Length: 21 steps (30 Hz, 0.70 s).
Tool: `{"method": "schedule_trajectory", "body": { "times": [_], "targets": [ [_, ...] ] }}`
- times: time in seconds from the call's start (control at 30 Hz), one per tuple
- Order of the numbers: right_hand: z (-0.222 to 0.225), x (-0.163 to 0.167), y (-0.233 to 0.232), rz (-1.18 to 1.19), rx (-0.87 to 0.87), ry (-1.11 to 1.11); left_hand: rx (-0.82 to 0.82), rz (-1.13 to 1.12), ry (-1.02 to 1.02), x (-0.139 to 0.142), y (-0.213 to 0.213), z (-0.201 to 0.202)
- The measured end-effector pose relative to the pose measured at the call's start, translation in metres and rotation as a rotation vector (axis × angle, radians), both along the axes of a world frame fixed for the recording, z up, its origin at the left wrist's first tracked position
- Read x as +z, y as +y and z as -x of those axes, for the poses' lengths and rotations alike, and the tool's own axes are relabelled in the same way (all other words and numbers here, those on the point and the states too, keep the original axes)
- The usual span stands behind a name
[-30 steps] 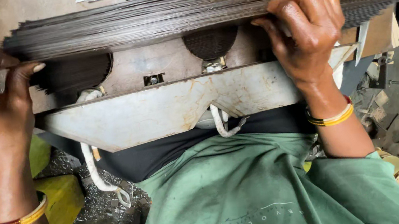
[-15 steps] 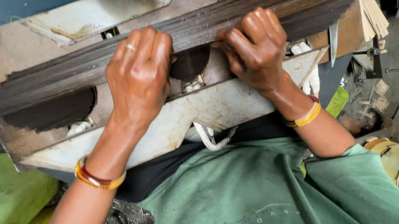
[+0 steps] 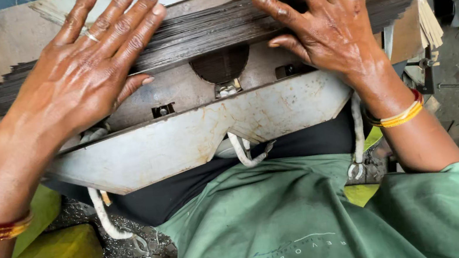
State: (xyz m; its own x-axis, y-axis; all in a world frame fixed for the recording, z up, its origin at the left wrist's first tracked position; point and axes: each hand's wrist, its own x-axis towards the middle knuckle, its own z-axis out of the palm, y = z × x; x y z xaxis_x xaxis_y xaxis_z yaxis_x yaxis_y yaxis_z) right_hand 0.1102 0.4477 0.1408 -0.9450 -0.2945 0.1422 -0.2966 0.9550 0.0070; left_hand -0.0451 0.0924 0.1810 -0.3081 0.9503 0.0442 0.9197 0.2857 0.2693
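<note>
Stacked thin dark metal sheets [image 3: 216, 27] lie edge-up across the grey metal jig [image 3: 184, 141] before me. My left hand [image 3: 87, 77] presses flat on them, fingers spread, gripping nothing; my right hand [image 3: 327, 21] likewise, palm down.

Left hand [image 3: 89, 70] lies palm down, fingers stretched flat and slightly fanned, pointing up and to the right, thumb tucked low beside the palm; its forearm runs down to the lower left corner; right hand [image 3: 325, 22] is also palm down, fingers spread and pointing upward, thumb angled inward; its forearm slants down to the right
</note>
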Motion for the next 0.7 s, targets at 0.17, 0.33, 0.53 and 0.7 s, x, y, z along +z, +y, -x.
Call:
{"method": "schedule_trajectory", "body": {
  "times": [0.17,0.33,0.53,0.7],
  "targets": [
    [0.005,-0.014,0.016,-0.021,0.035,-0.056,0.018,0.055,0.042,-0.011,0.010,0.001],
    [0.009,-0.029,0.029,-0.029,0.038,0.007,0.015,0.086,0.528,-0.038,0.023,-0.005],
    [-0.006,-0.022,0.021,-0.051,-0.046,-0.062,0.086,-0.045,0.577,-0.042,0.014,-0.015],
    [-0.058,-0.008,-0.042,0.148,0.019,0.110,0.121,-0.257,0.469,-0.044,0.016,-0.095]
  ]
}}
